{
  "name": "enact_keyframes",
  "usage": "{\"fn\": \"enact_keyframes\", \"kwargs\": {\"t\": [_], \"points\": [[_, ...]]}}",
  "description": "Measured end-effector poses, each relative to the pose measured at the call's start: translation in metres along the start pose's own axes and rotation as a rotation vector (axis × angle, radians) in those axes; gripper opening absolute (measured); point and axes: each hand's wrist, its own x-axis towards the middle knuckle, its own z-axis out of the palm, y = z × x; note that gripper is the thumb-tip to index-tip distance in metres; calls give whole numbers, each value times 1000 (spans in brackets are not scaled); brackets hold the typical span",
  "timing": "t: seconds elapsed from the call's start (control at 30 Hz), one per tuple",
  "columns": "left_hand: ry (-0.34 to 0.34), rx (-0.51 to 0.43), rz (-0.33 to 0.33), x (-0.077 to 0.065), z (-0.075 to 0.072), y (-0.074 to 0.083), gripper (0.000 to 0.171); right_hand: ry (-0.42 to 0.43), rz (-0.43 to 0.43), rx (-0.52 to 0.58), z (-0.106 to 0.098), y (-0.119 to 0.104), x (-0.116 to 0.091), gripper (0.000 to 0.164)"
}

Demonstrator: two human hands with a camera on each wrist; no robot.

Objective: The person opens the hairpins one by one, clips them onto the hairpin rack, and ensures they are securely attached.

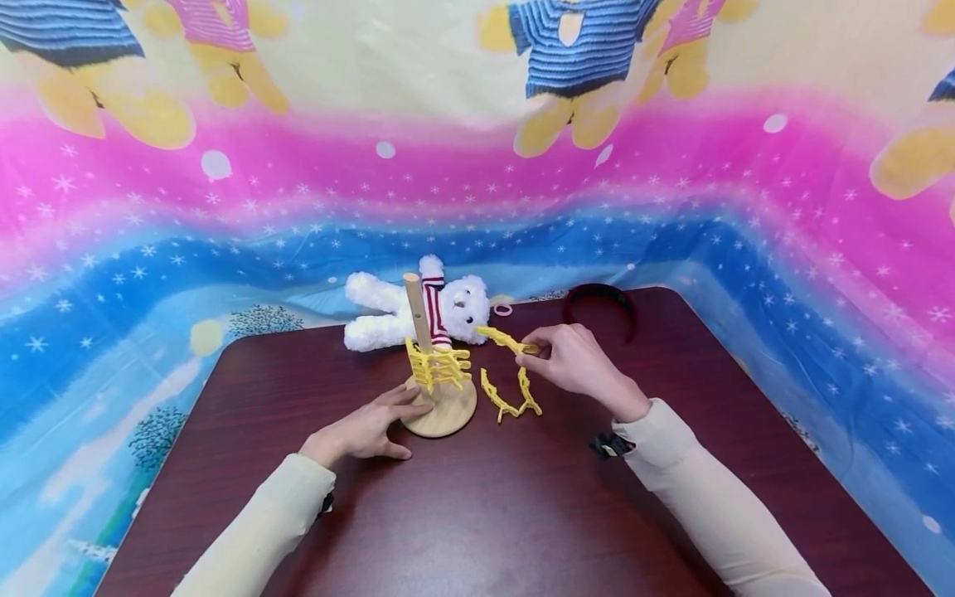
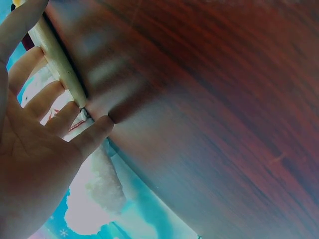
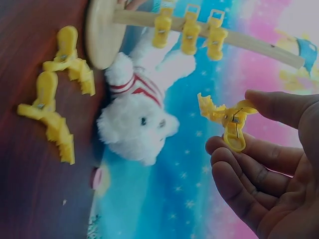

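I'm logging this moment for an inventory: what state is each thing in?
Wooden stand: upright.
Clips on the stand: three, clamped on.
Loose clips: two, lying on the table.
Held clip: pinched, off the stand; whether its jaws are open is unclear.
Plush bear: lying down.
Headband: lying on the table.
Left hand: touching the stand's round base.
Right hand: pinching the held clip.

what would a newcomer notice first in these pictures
Probably the white plush bear, lying at the back of the dark table, behind a wooden post that bears yellow clips. Next, the bright yellow clip pinched in the right hand, above the table to the right of the post.
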Motion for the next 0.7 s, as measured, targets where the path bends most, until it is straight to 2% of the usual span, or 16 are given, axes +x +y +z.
{"fn": "enact_keyframes", "kwargs": {"t": [0.47, 0.7], "points": [[5, 6, 3, 0, 0, 0, 81, -32, -120, -10, -6, -34, 5, 17], [8, 4, 9, -1, -1, 2, 81, -34, -173, -26, -2, -44, 12, 17]]}}
